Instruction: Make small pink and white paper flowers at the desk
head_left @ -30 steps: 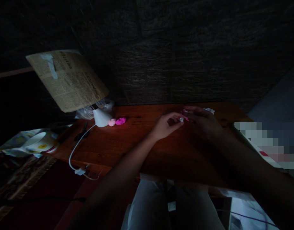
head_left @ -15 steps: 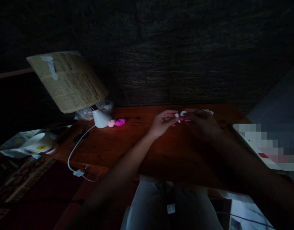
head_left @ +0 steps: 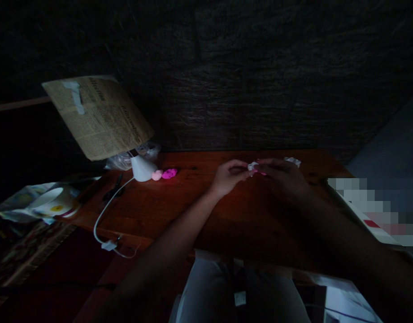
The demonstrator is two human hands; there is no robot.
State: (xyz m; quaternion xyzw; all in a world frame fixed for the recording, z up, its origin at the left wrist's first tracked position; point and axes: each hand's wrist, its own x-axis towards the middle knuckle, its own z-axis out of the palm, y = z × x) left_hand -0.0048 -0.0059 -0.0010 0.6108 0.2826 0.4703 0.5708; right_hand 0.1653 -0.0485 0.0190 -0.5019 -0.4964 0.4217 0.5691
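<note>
My left hand (head_left: 226, 177) and my right hand (head_left: 287, 177) meet over the wooden table (head_left: 206, 215), towards its back edge. Between their fingertips is a small white and pink lump (head_left: 252, 166), soft-looking like modelling clay. Both hands are closed in a pinch on it, and the fingers partly cover it. Just behind my right hand lies a crumpled whitish piece (head_left: 293, 161), too dim to identify. Further left, a pale pink lump (head_left: 157, 175) and a bright pink lump (head_left: 169, 173) sit side by side on the tabletop.
A table lamp with a newsprint shade (head_left: 102, 119) and white base (head_left: 142, 169) stands at the left. Its white cord (head_left: 100, 220) hangs over the front edge. Clear plastic (head_left: 120, 160) lies behind it. A white cup (head_left: 54, 202) is at far left; a dark wall (head_left: 226, 80) rises behind.
My fingertips have drawn closer together. The white bits that showed apart between them now appear as one lump with pink beside it. The view has shifted slightly.
</note>
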